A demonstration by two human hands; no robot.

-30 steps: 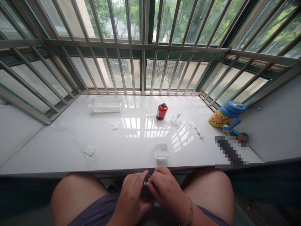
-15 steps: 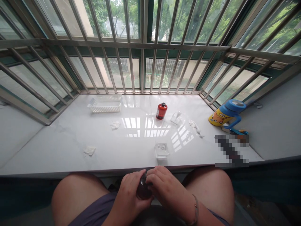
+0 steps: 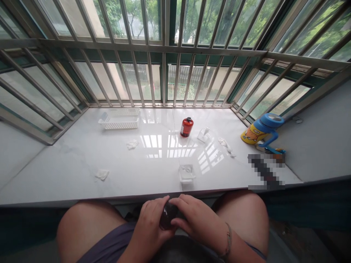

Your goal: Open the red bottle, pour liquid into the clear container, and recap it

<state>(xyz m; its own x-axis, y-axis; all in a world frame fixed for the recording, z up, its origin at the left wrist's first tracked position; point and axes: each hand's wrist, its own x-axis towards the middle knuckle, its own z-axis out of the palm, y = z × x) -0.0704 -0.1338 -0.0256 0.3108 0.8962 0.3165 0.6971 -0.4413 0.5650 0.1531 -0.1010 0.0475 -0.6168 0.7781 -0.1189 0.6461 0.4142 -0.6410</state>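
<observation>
Between my bare thighs, below the ledge's front edge, I hold a dark, glossy rounded object (image 3: 168, 215); its kind cannot be made out. My left hand (image 3: 149, 221) wraps its left side, with the thumb low and the fingers over the top. From the right, my right hand (image 3: 193, 213) spans the object's other side, thumb and fingers parted around it, hiding that part. Just beyond the hands stands a small clear plastic box (image 3: 187, 175) with something thin coiled in its top.
The white ledge (image 3: 74, 182) carries a white basket (image 3: 119, 120), a red bottle with a black cap (image 3: 187, 127), another clear box (image 3: 204, 135) and crumpled tissues (image 3: 102, 175). At right lean a blue-yellow handled flask (image 3: 261, 129) and a blurred-out item (image 3: 265, 171). Metal bars (image 3: 164, 80) line the window.
My right hand's fingers have uncurled from the object's top and spread to a wider hold on its right side. My left hand keeps its grip. The view has shifted slightly.
</observation>
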